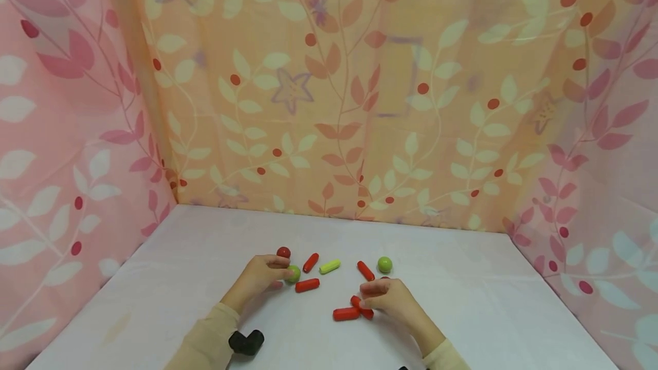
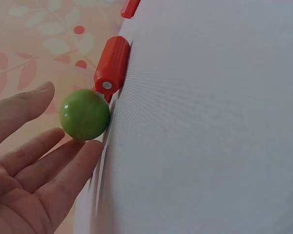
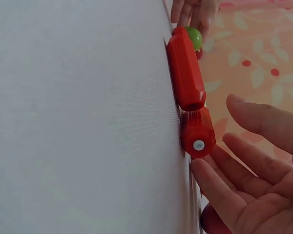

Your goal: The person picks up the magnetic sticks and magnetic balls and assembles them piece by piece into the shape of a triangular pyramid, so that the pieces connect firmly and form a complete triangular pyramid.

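Observation:
My left hand (image 1: 259, 277) is beside a green ball (image 1: 294, 274), its fingers fairly straight. In the left wrist view, the thumb stands apart from the green ball (image 2: 84, 114) and the fingertips lie close under it; whether they touch is unclear. Near my right hand (image 1: 393, 300) two red faceted sticks meet: one red stick (image 1: 346, 314) points sideways, and the other stick (image 1: 355, 301) lies diagonally, partly behind the fingers. The right wrist view shows a pale round disc on the end of the nearer stick (image 3: 198, 127), with thumb and fingers spread around it.
Farther back lie a dark red ball (image 1: 283, 252), a yellow-green stick (image 1: 330, 266), more red sticks (image 1: 311, 262) and another green ball (image 1: 385, 264). A dark red ball (image 3: 214, 222) is partly hidden by the right hand. A black object (image 1: 247, 342) shows beside the left sleeve. Patterned cloth walls surround the white table (image 1: 462, 278).

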`<state>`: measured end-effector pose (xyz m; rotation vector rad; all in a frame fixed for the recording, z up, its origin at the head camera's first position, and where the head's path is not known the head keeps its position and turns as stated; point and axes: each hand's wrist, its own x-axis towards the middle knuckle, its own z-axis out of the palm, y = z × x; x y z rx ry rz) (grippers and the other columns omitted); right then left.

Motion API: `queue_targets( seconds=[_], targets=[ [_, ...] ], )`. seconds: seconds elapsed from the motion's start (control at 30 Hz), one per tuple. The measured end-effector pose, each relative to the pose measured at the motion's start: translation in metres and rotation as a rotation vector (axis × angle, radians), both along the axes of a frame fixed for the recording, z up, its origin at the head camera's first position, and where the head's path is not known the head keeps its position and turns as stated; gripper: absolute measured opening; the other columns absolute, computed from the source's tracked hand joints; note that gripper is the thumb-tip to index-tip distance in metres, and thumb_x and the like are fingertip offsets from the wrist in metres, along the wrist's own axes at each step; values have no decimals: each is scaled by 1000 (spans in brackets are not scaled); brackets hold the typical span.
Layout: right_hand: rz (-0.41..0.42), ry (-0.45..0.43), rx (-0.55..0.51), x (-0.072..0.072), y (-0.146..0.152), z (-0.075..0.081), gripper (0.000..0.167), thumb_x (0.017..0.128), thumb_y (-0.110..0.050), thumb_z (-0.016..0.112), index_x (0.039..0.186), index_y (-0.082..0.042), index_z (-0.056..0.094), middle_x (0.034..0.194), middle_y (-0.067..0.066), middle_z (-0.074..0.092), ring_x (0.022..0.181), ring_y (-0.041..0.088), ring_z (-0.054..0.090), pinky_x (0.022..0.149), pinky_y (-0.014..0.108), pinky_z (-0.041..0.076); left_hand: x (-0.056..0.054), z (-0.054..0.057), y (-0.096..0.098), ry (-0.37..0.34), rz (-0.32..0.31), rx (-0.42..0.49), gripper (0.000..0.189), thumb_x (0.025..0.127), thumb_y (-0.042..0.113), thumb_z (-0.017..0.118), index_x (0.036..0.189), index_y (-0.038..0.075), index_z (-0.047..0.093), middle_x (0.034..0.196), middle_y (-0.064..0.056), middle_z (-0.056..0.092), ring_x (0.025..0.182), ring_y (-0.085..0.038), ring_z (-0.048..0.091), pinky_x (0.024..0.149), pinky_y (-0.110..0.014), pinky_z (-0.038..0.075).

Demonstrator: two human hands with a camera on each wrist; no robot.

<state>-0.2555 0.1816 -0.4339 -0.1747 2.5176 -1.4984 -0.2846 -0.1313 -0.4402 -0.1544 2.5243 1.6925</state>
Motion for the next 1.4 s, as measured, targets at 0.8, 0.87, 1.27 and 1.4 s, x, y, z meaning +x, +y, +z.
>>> queue_targets(
  seconds=[0.8,0.87,1.27,1.4],
  targets=[
    [8,-64,33,0,7,-2,31,79,-6,81,108,1,74,100,6,73,82,12,61,75,28,57,-5,-2,8,-12,-40,-24,31,82,9,79,112,5,74,121,-14,65,95,-20,59,78,-28,57],
    [0,-60,41,-1,6,-2,30,79,-6,81,107,0,75,99,6,74,82,12,61,73,27,57,-6,-2,8,-5,-43,-33,32,81,10,80,112,6,74,122,-14,65,96,-20,59,79,-29,57],
    [-45,-75,54,-2,0,-2,25,78,-6,81,102,-4,78,102,5,73,83,12,60,73,27,56,-5,-1,2,20,-2,12,30,78,9,82,106,2,74,113,-14,68,96,-19,63,81,-31,59],
    [-51,-75,45,-1,1,-2,25,79,-6,81,103,-4,78,103,7,74,84,13,60,74,28,57,-4,2,2,12,-10,-7,31,79,11,82,108,3,74,114,-14,67,100,-21,62,85,-34,58]
  ],
)
